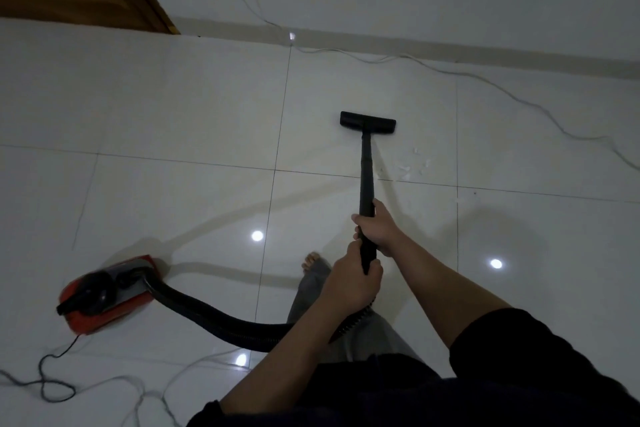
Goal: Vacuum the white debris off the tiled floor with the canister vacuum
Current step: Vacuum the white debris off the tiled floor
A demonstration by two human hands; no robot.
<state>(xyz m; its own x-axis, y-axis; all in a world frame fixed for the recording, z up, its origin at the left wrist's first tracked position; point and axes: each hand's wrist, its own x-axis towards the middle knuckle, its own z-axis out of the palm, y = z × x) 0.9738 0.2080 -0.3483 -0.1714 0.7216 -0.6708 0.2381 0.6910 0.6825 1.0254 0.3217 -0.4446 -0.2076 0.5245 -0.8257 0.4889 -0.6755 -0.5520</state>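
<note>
Gripping the black wand [366, 180] with both hands, the person stands over the tiled floor [173, 121] and points the tube away from the body toward the far wall. The right hand [379, 230] is wrapped round the wand farther out, and the left hand [349, 282] is curled round it nearer the body, just where the ribbed hose [221, 317] joins. The two hands sit close together, one above the other on the tube. That stacked hold likely gives a lever: the near hand anchors the end while the far one steers.

At the far end, the flat floor head [367, 122] looks to rest on the tile, well beyond the hands. The white debris [410, 166] lies as a small scatter just right of the wand, nearer than the head and close to a grout line, so the head has overshot it and sits slightly left of it. A pull back with a shift to the right would be the move to cover it, in my judgement.

The red canister [107, 291] sits on the floor to the near left, well apart from the scraps, with the hose curving from it to the person's hands; placed there it stays out of the sweeping path. Its dark power cord [52, 381] loops on the near-left tiles. A pale cable [502, 90] runs along the far wall and across the right tiles, passing near the scraps, where the head could snag it.
</note>
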